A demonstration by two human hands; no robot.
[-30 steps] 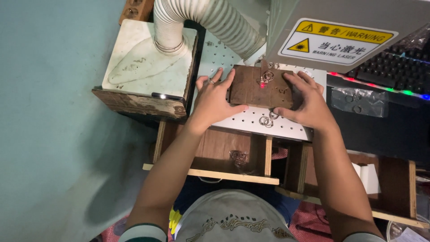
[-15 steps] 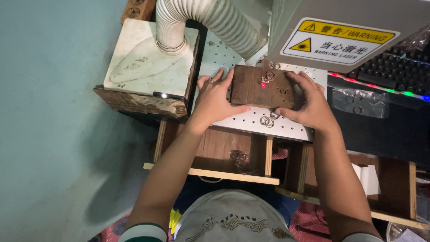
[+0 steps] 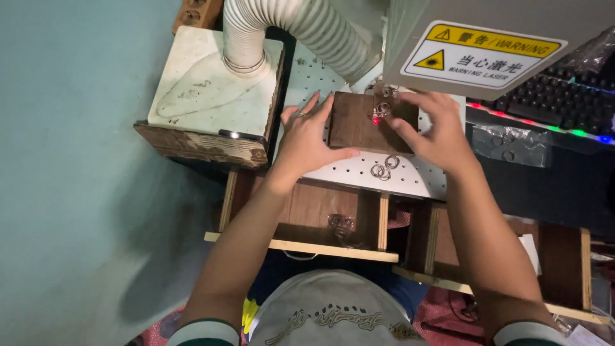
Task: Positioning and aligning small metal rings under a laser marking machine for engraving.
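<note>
Head view: I see a dark wooden block (image 3: 359, 122) lying flat on a white perforated plate (image 3: 410, 176), under the grey machine head (image 3: 487, 38) with its yellow warning label.

Left hand (image 3: 307, 138) lies flat against the block's left edge, fingers spread, thumb along the near edge. It braces the block, not clenched round anything. There's a ring on one finger.

Right hand (image 3: 435, 131) is at the block's right side, fingertips (image 3: 398, 125) reaching in toward a small metal ring (image 3: 382, 107) sitting on top of the block. A red light dot (image 3: 375, 120) shows just beside that ring. Can't tell if the fingers actually pinch the ring or only touch the block; the hand looks loose.

A few more metal rings (image 3: 383, 168) lie on the plate just in front of the block.

A ribbed white hose (image 3: 301, 29) runs to a white box (image 3: 211, 83) to the left. A keyboard (image 3: 551, 102) with coloured backlight sits to the right. A wooden frame (image 3: 307, 243) sits below the plate, with another cluster of rings (image 3: 341, 224) in it.
</note>
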